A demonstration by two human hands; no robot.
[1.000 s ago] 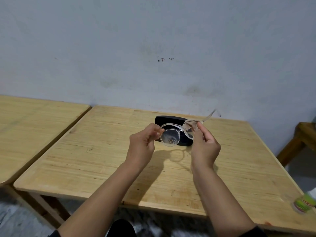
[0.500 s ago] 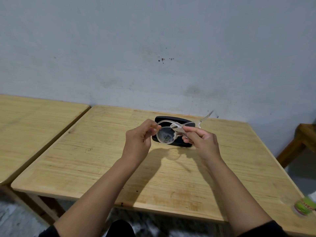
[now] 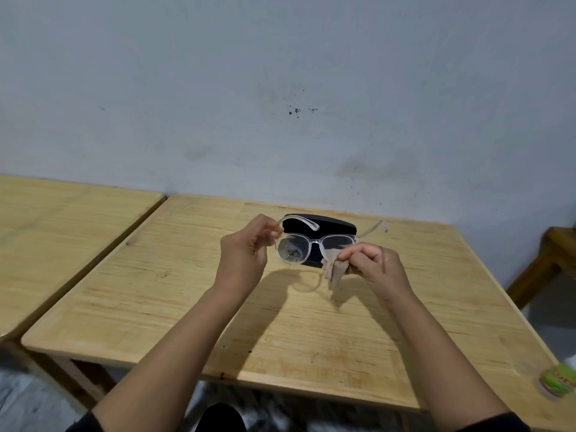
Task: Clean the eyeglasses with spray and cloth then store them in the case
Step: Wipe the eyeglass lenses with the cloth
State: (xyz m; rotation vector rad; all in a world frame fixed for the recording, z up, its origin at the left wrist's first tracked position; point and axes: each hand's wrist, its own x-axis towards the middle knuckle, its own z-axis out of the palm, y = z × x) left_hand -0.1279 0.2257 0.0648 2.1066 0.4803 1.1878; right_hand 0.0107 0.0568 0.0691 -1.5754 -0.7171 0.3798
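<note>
Clear-framed eyeglasses hang in the air above the table, both temples unfolded. My left hand pinches the frame at its left hinge. My right hand holds a small beige cloth pressed against the right lens. The left lens carries dark specks. Behind the glasses a black case lies shut on the wooden table. A spray bottle with a green label lies at the table's near right corner, partly cut off by the frame edge.
A second wooden table stands to the left with a narrow gap between. A wooden stool or bench is at the right. A grey wall rises right behind the tables.
The glasses have turned to face me squarely. My right hand moved right and down with the cloth from the bridge to the right lens. The left hand shifted slightly.
</note>
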